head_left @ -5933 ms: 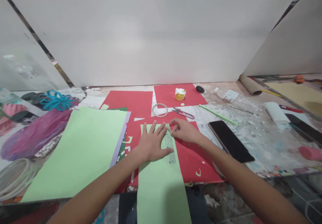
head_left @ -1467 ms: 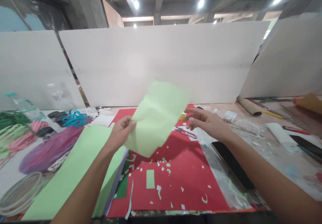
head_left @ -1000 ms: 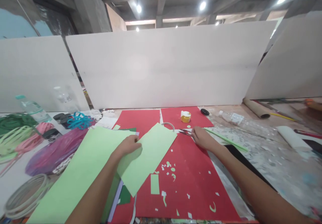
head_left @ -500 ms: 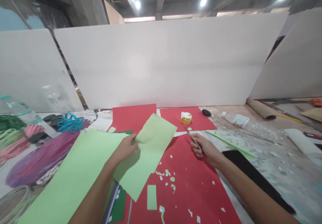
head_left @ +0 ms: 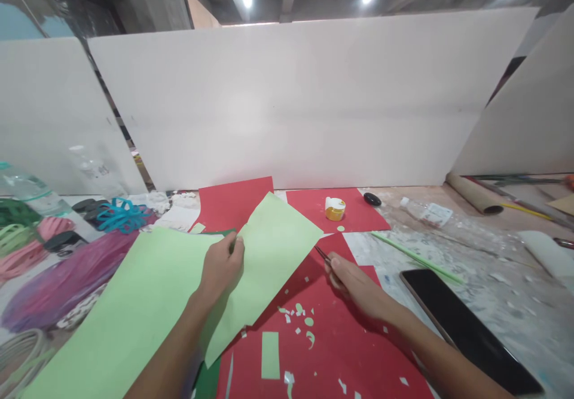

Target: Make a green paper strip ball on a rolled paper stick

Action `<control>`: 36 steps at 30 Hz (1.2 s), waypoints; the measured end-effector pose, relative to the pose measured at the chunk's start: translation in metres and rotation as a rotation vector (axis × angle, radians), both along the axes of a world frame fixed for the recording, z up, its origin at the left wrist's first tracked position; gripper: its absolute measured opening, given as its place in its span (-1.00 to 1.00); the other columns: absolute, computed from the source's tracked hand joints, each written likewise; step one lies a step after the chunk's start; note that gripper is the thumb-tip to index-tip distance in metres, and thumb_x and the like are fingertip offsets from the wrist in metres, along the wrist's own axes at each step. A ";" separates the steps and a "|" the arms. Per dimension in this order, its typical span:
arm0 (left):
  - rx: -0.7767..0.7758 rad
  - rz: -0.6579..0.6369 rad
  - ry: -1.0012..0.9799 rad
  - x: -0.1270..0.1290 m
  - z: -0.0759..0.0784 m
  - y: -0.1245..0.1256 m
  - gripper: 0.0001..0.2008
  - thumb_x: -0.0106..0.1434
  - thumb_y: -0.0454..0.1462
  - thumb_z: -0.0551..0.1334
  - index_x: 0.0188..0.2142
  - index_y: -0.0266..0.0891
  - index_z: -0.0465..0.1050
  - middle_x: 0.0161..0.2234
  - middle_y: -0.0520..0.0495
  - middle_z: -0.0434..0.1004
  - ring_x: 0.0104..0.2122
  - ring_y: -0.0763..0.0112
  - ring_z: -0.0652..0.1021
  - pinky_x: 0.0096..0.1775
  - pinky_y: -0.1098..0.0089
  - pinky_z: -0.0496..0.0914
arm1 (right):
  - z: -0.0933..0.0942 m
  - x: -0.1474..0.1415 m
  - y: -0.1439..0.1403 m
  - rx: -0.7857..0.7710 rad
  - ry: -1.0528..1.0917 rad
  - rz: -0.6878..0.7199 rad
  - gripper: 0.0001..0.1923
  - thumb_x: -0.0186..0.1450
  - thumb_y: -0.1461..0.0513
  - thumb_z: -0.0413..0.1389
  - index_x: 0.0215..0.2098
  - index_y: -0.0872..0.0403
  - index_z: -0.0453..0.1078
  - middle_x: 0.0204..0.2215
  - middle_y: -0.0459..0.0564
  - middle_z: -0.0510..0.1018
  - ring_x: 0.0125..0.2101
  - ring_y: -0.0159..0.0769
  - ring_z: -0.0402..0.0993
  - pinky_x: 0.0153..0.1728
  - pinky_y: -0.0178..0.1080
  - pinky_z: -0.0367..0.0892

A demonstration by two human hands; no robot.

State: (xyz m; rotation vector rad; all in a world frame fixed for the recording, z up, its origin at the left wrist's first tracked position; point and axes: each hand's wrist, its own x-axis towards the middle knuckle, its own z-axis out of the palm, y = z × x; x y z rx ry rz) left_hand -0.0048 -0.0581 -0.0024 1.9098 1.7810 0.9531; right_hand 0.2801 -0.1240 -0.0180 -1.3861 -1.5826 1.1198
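In my left hand [head_left: 223,259] a piece of light green paper [head_left: 273,249] is pinched by its left edge, thumb on top. The paper is tilted over a red sheet [head_left: 341,333], one corner pointing up. A larger light green sheet [head_left: 116,291] lies under my left forearm. My right hand [head_left: 352,282] grips slim dark tweezers [head_left: 323,255], their points near the right corner of the held paper. Its curled fingers are partly hidden. On the red sheet lie a small green rectangle [head_left: 270,355] and several little paper scraps [head_left: 309,322].
A yellow-and-white jar [head_left: 335,209] stands on red paper at the back. Rightward lie a black phone [head_left: 466,327], a green strip [head_left: 417,257] and a clear plastic bottle [head_left: 448,219]. Ribbon bundles [head_left: 123,215] and a purple bag [head_left: 72,279] sit left. White boards [head_left: 287,106] close the back.
The held green paper has turned and shifted slightly right, its lower end swinging left. My right hand has moved left and down, bringing the tweezers close to the paper's right corner.
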 end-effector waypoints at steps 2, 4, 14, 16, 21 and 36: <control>0.043 0.017 0.018 -0.001 -0.001 0.000 -0.66 0.32 -0.15 -0.01 -0.54 -0.17 -0.05 -0.63 0.13 -0.01 -0.58 0.45 0.15 -0.46 0.39 0.06 | -0.003 0.000 0.001 -0.027 0.061 0.067 -0.58 0.43 -0.06 -0.25 -0.44 0.01 0.09 -0.54 -0.17 0.14 -0.54 -0.36 0.04 -0.52 -0.31 0.10; 0.079 0.040 0.033 -0.002 -0.002 0.001 -0.67 0.32 -0.16 -0.01 -0.54 -0.17 -0.05 -0.63 0.13 0.00 -0.59 0.45 0.15 -0.47 0.39 0.05 | -0.004 0.002 0.001 -0.036 0.095 0.119 -0.60 0.44 -0.05 -0.26 -0.42 0.01 0.06 -0.52 -0.17 0.14 -0.52 -0.37 0.02 -0.51 -0.30 0.07; 0.137 0.056 0.160 0.003 0.002 -0.005 -0.68 0.30 -0.19 0.01 -0.54 -0.18 -0.04 -0.66 0.13 0.01 -0.62 0.46 0.13 -0.48 0.39 0.03 | -0.002 0.003 -0.002 0.027 0.074 0.184 -0.60 0.46 -0.02 -0.26 -0.44 0.01 0.05 -0.52 -0.17 0.15 -0.52 -0.36 0.05 -0.45 -0.26 0.09; 0.146 0.042 0.181 0.008 0.003 -0.008 -0.68 0.30 -0.20 0.01 -0.54 -0.18 -0.05 -0.67 0.13 0.01 -0.62 0.47 0.13 -0.48 0.40 0.02 | 0.001 0.002 -0.003 0.034 0.051 0.191 -0.60 0.46 -0.03 -0.26 -0.43 0.01 0.06 -0.53 -0.17 0.16 -0.52 -0.36 0.06 -0.45 -0.25 0.09; 0.155 0.006 0.196 0.015 0.004 -0.013 -0.69 0.30 -0.22 0.02 -0.55 -0.19 -0.05 -0.66 0.12 0.02 -0.62 0.47 0.12 -0.48 0.40 0.02 | 0.006 0.003 -0.005 0.029 -0.022 0.172 -0.60 0.44 -0.05 -0.24 -0.37 0.02 0.14 -0.50 -0.15 0.18 -0.50 -0.34 0.07 -0.44 -0.24 0.11; 0.209 0.068 0.239 0.016 0.006 -0.013 -0.69 0.30 -0.22 0.03 -0.54 -0.19 -0.01 -0.66 0.11 0.06 -0.61 0.47 0.13 -0.48 0.41 0.02 | 0.007 0.004 -0.003 -0.141 0.195 0.306 -0.51 0.44 -0.08 -0.26 -0.40 0.06 0.25 -0.70 -0.24 0.07 -0.67 -0.44 -0.02 -0.61 -0.31 -0.06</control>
